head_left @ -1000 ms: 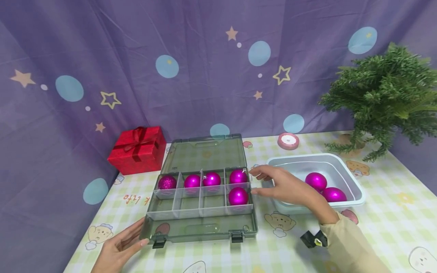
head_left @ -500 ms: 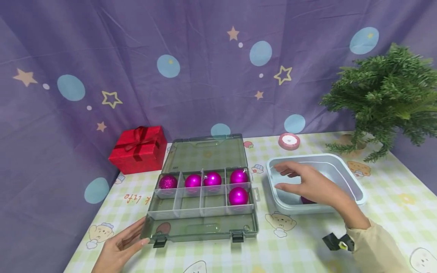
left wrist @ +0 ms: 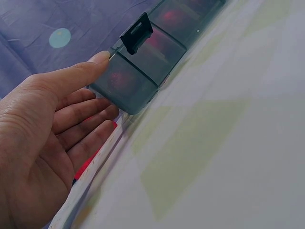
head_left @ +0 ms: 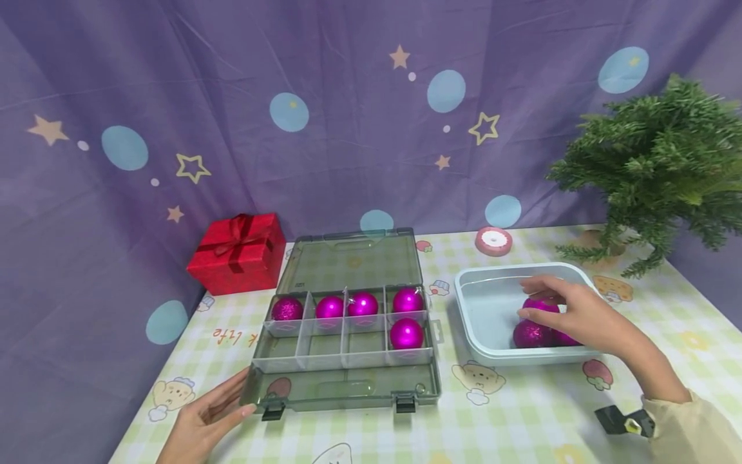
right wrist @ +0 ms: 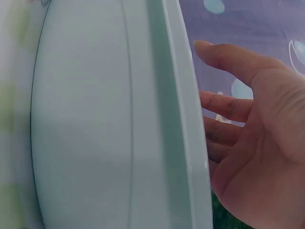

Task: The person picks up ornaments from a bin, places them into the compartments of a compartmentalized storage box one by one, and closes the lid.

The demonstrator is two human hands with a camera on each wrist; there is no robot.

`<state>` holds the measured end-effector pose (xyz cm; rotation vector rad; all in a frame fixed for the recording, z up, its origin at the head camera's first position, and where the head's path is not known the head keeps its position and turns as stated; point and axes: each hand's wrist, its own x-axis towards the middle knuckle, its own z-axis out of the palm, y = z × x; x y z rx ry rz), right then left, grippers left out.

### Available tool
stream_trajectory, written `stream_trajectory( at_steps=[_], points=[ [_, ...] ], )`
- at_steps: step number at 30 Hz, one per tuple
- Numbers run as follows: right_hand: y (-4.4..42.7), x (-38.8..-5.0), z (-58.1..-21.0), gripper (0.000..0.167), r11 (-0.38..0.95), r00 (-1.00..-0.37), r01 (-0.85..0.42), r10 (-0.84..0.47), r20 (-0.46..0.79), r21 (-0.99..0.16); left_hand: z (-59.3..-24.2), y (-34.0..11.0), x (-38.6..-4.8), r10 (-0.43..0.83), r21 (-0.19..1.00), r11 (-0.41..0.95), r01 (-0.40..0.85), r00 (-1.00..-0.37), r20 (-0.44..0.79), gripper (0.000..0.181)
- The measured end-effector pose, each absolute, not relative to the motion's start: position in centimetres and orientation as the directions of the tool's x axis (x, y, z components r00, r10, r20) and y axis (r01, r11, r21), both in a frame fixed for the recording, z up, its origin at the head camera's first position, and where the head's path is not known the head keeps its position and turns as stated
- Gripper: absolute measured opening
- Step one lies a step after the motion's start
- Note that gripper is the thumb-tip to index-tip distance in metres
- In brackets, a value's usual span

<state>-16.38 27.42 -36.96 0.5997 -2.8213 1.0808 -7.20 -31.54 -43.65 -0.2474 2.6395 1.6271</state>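
Fingers (head_left: 547, 283) of the right hand (head_left: 594, 322) hang well parted and loosely bent over the light blue bin (head_left: 485, 325); a magenta ball (head_left: 540, 305) shows in their gap, but whether they touch it I cannot tell. Well left of them, the divided box (head_left: 278, 348) holds five more balls (head_left: 407, 334). The left hand (head_left: 199, 422), fingers relaxed, touches its near left corner.

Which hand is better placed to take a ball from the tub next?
Probably the right hand: it hangs over the tub and its balls, while the left hand touches a corner of the box.
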Motion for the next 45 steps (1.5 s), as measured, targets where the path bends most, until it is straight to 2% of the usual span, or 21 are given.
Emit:
stream_trajectory(
  at_steps=[17, 45],
  points=[
    [29.9, -17.5, -38.1, 0.056, 0.733, -0.955, -0.286, -0.274, 0.117, -0.617, -43.5, -31.4, -7.1, -0.109, 0.896, 0.422, -0.138, -0.989, -0.101, 0.069],
    [30.0, -18.6, -39.0, 0.049, 0.823, -0.946, -0.311, -0.318, 0.068, -0.475, -43.6, -31.5, -7.1, -0.114, 0.895, 0.420, -0.150, -0.987, -0.112, 0.068]
  ],
)
